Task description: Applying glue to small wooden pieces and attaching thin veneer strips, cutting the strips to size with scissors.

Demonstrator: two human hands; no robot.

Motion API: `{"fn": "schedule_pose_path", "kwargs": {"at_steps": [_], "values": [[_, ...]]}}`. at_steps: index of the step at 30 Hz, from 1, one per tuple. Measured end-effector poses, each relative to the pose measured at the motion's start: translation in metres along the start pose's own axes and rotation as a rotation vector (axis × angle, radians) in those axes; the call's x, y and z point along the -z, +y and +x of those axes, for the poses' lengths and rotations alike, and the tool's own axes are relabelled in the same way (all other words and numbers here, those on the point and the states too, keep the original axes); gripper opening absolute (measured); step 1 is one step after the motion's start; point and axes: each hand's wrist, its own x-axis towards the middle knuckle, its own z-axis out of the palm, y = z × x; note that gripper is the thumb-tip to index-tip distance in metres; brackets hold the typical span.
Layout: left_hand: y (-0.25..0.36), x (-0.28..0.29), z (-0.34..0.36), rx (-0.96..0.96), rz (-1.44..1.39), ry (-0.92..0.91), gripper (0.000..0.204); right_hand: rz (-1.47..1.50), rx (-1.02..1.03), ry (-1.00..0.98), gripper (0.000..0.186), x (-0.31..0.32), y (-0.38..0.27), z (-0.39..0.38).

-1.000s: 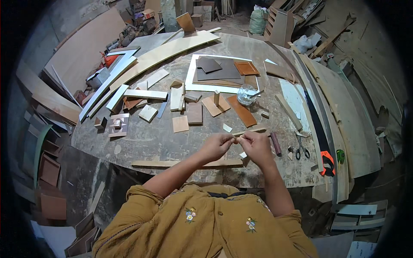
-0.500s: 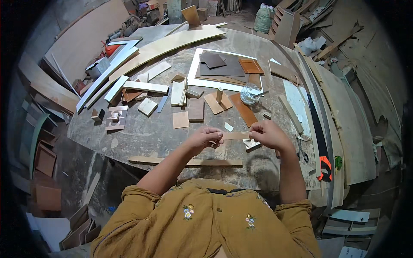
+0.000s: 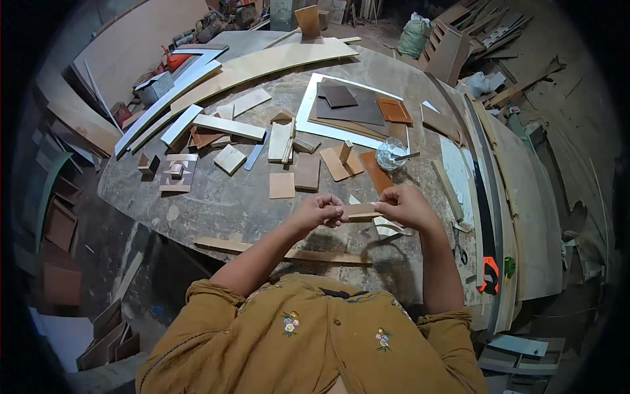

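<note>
Tan wood, by the look of it, makes up the thin strip (image 3: 359,210) held above the surface (image 3: 230,205), on the person's side of the clear tub (image 3: 392,157). The left hand (image 3: 318,211) pinches one end and the right hand (image 3: 408,205) the other, fingers closed on it. A second ago the hands nearly met; now they're apart, leaving the strip's face exposed between them. A pale block (image 3: 388,227) lies below the tub, by the right hand; scissors (image 3: 459,246) and an orange-handled saw (image 3: 484,223) lie to the tub's right.
</note>
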Motion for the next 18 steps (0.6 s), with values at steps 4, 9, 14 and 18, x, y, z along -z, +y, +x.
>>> {"fn": "schedule_pose_path", "kwargs": {"at_steps": [4, 9, 14, 18], "values": [[0.009, -0.001, -0.002, -0.029, -0.001, -0.002, 0.014, 0.036, -0.028, 0.045, 0.025, 0.003, -0.005, 0.003], [0.01, -0.001, -0.004, -0.074, 0.019, 0.006, 0.013, -0.13, -0.07, 0.107, 0.02, -0.006, -0.01, 0.005], [0.008, -0.001, -0.009, -0.134, 0.051, -0.001, 0.011, -0.151, -0.002, 0.069, 0.022, -0.027, -0.007, -0.002], [0.004, -0.006, -0.012, -0.111, 0.165, -0.038, 0.008, -0.064, -0.002, 0.222, 0.016, -0.043, 0.004, -0.004]]}}
